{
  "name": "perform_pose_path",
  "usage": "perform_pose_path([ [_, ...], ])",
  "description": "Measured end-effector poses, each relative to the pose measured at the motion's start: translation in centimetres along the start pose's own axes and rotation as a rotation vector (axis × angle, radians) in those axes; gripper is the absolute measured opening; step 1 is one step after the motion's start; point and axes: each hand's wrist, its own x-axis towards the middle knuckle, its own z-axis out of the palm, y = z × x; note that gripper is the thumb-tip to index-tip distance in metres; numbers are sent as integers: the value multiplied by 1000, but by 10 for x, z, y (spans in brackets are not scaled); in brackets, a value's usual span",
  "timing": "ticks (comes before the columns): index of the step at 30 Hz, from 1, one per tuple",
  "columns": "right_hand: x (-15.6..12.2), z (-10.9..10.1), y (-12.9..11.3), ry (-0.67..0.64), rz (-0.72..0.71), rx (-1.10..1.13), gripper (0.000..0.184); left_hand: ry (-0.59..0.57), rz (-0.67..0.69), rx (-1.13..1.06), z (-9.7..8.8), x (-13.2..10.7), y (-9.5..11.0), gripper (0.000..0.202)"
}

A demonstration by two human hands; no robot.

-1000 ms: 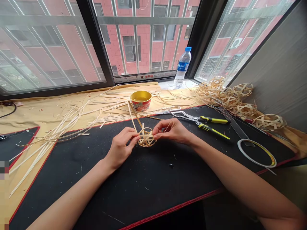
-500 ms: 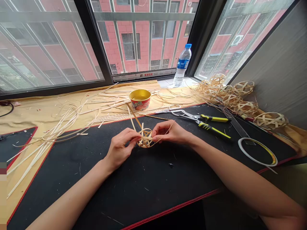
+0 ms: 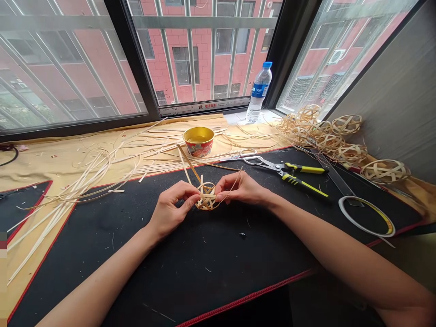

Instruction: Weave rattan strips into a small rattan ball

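Both my hands hold a small, open-weave bamboo strip ball (image 3: 206,198) above the black mat, near its middle. My left hand (image 3: 173,208) pinches its left side between thumb and fingers. My right hand (image 3: 240,190) grips its right side with fingertips, and a thin strip end rises past those fingers. Long bamboo strips (image 3: 186,165) run from the ball up and left toward a gold-rimmed bowl. My fingers hide part of the weave.
Loose bamboo strips (image 3: 85,190) cover the yellow cloth (image 3: 54,168) left of the black mat (image 3: 204,259). Yellow-handled shears (image 3: 286,171), a metal ruler (image 3: 335,180) and a tape roll (image 3: 366,217) lie right. Several woven balls (image 3: 384,171) sit by the wall, below a water bottle (image 3: 259,93).
My hands stay on the ball, with the fingers shifting slightly. The thin strip end by my right hand stands more upright. The whole view has moved a little.
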Motion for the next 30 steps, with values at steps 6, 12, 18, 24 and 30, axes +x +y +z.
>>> perform_pose_path([
  [6,1,1,2,-3,-29,-25,28,73,-195,15,8,0,11,23],
  [12,3,-4,5,-21,-78,-20,29,163,-315,175,17,5,21,30],
  [18,4,-6,6,-11,-74,-33,30,158,-349,168,19,10,29,23],
  [24,5,-4,7,15,-74,17,31,159,-305,336,27,17,33,26],
  [30,5,-2,7,49,-65,36,31,133,-345,300,27,20,31,24],
])
